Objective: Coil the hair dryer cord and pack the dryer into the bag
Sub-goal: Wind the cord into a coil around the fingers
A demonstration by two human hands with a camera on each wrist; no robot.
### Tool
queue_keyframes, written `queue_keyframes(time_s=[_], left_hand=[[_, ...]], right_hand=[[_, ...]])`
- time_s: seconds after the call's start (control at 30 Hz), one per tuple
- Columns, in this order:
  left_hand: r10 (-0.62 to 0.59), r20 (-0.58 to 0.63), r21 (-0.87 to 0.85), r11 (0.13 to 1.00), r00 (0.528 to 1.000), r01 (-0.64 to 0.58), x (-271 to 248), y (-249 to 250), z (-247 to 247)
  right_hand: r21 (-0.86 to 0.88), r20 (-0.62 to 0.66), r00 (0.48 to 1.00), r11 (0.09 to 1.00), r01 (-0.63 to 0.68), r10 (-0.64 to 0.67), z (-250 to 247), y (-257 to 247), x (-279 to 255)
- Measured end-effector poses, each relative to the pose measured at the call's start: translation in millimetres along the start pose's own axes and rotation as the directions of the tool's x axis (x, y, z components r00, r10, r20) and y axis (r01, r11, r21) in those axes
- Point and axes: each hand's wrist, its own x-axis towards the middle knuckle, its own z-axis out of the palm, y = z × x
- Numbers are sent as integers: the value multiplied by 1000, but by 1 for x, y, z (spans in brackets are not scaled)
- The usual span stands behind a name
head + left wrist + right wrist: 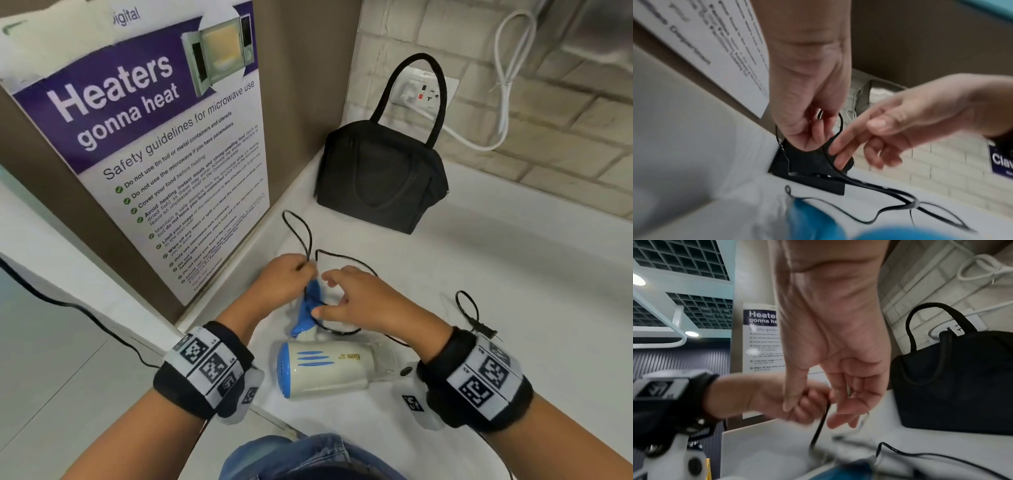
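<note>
A cream and blue hair dryer [325, 368] lies on its side on the white counter [513, 274], its blue handle [307, 310] pointing away from me. Its black cord [342, 256] runs in loose loops beyond the handle, and the plug [483, 330] lies to the right. My left hand [305, 270] pinches gathered loops of the cord [879, 189] above the handle. My right hand [330, 294] is beside it, its straight fingers [838, 151] touching the cord without gripping it. The black bag [380, 178] stands upright and closed behind, handle up.
A large microwave safety poster [154, 154] covers the panel on the left. Behind the bag a wall socket [424, 92] carries a white cable [507, 85] on the brick wall. A black cable [85, 308] trails off the counter's left edge.
</note>
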Motion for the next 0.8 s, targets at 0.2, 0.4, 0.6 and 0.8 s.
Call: queue_keyframes(time_s=[0.2, 0.4, 0.6, 0.8], left_hand=[[95, 147, -498, 867, 985, -9, 2, 31, -4], [-84, 129, -70, 993, 988, 93, 16, 16, -12], [-210, 67, 515, 844, 975, 147, 45, -8, 11], [-210, 120, 585, 805, 970, 102, 68, -15, 36]], right_hand=[[171, -106, 994, 985, 19, -1, -4, 8, 10], [226, -321, 945, 974, 14, 61, -35, 34, -3], [363, -447, 875, 932, -12, 186, -56, 45, -22], [362, -388, 889, 928, -95, 242, -49, 51, -31]])
